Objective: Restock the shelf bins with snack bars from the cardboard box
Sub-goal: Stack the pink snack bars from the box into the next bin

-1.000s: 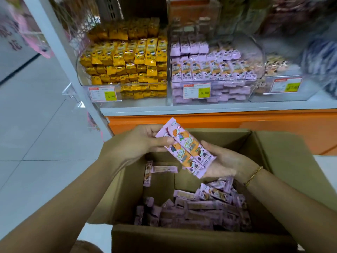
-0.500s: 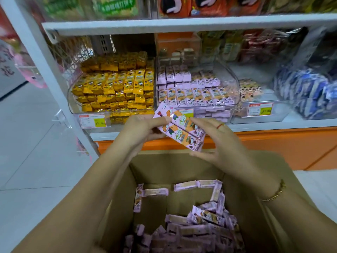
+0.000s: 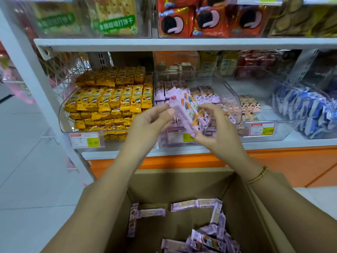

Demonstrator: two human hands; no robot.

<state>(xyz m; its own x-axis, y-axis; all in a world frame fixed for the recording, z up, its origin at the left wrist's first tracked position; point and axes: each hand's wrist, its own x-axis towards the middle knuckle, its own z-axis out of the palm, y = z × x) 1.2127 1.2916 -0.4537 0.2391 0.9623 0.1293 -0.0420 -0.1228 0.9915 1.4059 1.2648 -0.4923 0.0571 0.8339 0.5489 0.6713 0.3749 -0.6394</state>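
Fingers (image 3: 159, 109) of left hand (image 3: 145, 125), right hand (image 3: 218, 133) curled, pinching purple snack bars (image 3: 191, 110)

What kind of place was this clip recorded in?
Most likely a shop's snack aisle: clear shelf bins of yellow snack packs, price tags on their fronts, and an open cardboard box of purple bars below.

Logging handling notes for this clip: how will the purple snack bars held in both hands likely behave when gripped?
Probably fairly stiff: the purple snack bars look straight though the left hand and right hand hold them only near the ends. Likely light, since a pinch carries several. They look glossy and slick, so the stack may slide apart.
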